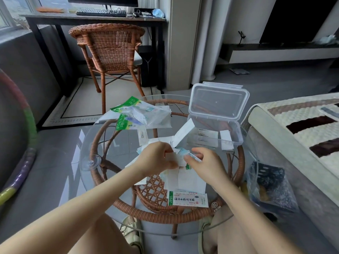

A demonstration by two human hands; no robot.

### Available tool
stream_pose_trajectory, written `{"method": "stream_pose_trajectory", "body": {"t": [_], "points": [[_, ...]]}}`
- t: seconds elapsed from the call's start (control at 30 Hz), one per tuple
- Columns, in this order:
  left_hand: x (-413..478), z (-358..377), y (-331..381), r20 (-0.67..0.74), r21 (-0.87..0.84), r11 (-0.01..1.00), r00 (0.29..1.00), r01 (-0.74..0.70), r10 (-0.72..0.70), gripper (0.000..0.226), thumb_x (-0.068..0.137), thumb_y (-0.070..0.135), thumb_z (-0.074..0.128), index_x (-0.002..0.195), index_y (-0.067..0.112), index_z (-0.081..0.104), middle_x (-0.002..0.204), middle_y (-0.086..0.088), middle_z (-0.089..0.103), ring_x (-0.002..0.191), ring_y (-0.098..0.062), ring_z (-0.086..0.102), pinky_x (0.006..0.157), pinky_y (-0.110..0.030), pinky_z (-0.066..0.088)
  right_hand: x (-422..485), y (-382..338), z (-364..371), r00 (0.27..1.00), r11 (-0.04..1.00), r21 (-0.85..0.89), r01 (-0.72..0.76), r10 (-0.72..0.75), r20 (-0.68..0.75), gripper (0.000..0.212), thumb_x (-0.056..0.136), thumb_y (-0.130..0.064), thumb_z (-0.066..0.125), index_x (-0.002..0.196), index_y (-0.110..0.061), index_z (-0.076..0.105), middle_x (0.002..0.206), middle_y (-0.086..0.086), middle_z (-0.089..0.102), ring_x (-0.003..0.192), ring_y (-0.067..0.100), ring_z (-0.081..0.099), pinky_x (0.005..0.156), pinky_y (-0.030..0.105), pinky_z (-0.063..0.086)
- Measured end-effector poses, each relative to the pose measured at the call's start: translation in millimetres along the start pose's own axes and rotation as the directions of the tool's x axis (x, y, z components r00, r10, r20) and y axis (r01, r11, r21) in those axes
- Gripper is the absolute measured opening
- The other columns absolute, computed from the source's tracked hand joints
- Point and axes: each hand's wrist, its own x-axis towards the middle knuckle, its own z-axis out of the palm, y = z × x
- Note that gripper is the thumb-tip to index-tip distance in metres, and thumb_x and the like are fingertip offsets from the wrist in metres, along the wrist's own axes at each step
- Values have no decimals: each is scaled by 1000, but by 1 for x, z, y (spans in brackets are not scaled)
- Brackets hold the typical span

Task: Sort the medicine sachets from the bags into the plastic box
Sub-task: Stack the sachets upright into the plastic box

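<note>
A clear plastic box [236, 142] with its hinged lid [218, 101] standing open sits at the back right of a round glass table [88, 143]. Some white sachets [226, 139] lie inside it, and a white packet [183, 132] leans on its left rim. Several loose white sachets [185, 178] are heaped mid-table. My left hand [156, 158] pinches a white sachet [173, 156] above the heap. My right hand [207, 164] pinches a sachet with blue print [191, 156] right beside it. Crumpled clear bags with green print [139, 114] lie at the back left.
A green-and-white plaster packet [189, 198] lies at the table's near edge. A wicker chair [110, 50] and a desk [95, 17] stand behind. A sofa [302, 129] is at right, with a dark basket [269, 186] in a bag on the floor. A hoop [27, 125] leans at left.
</note>
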Motion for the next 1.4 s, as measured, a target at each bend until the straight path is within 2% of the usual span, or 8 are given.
{"method": "stream_pose_trajectory", "body": {"t": [0.27, 0.4, 0.5, 0.87, 1.0, 1.13, 1.23, 1.4], "points": [[3, -31, -3, 51, -553, 808, 976, 203, -210, 15, 76, 3, 72, 80, 11, 60, 76, -9, 65, 58, -16, 59, 49, -19, 51, 5, 11, -11, 988, 969, -243, 37, -72, -134, 9, 83, -21, 66, 84, -15, 72, 82, -2, 72, 65, 15, 60, 49, 24, 39], [7, -39, 12, 98, -756, 611, 963, 235, -250, 17, 76, 0, 71, 89, 3, 61, 78, -9, 65, 58, -14, 64, 51, -18, 55, 0, 19, -33, 974, 992, 117, 44, -17, -225, 22, 84, -22, 65, 69, -6, 70, 67, 11, 69, 56, 22, 56, 53, 25, 34], [11, -32, 28, 240, -865, 393, 945, 313, -224, 23, 76, -2, 69, 96, 1, 59, 84, -13, 68, 60, -15, 69, 56, -22, 59, -2, 15, -37, 994, 902, 431, 29, 21, -110, 32, 90, -29, 60, 83, 1, 68, 94, 30, 64, 73, 24, 57, 71, 40, 48], [42, -7, 77, 340, -921, 184, 939, 342, -45, 19, 96, 12, 42, 93, -1, 56, 91, -18, 66, 80, -25, 66, 73, -30, 58, -1, 32, -58, 959, 967, 159, 197, -157, -238, 34, 90, -6, 58, 116, -29, 55, 93, 6, 69, 83, 20, 66, 72, 39, 55], [51, 8, 94, 249, -859, 465, 968, 214, 14, 25, 95, 22, 49, 107, 1, 56, 100, -16, 66, 84, -23, 67, 83, -32, 57, 5, 36, -63, 949, 978, -32, 204, -206, -238, 35, 92, -9, 54, 126, -17, 55, 100, -2, 66, 88, 16, 62, 63, 16, 44], [62, 15, 110, 162, -782, 614, 986, 106, 36, 20, 96, 13, 45, 114, 4, 46, 106, -15, 61, 94, -30, 64, 91, -38, 52, 17, 32, -76, 931, 973, -167, 160, -205, -301, 18, 93, -13, 53, 110, -12, 59, 94, 5, 68, 83, 25, 62, 65, 31, 46], [76, 15, 97, -47, -243, 956, 986, -166, 159, 35, 92, 6, 41, 126, 9, 48, 115, -11, 62, 102, -26, 60, 90, -34, 47, 41, 32, -98, 912, 995, -98, 8, -47, -407, 9, 90, -12, 53, 95, -8, 58, 91, 5, 64, 81, 24, 60, 60, 32, 46], [77, 28, 81, 69, 274, 899, 940, -341, 335, 35, 86, 1, 45, 111, 17, 62, 105, -6, 65, 94, -28, 60, 75, -31, 46, 82, 26, -96, 934, 980, -22, -199, 182, -307, 26, 81, -19, 61, 57, -13, 51, 78, 6, 62, 71, 29, 63, 50, 27, 36]]}}
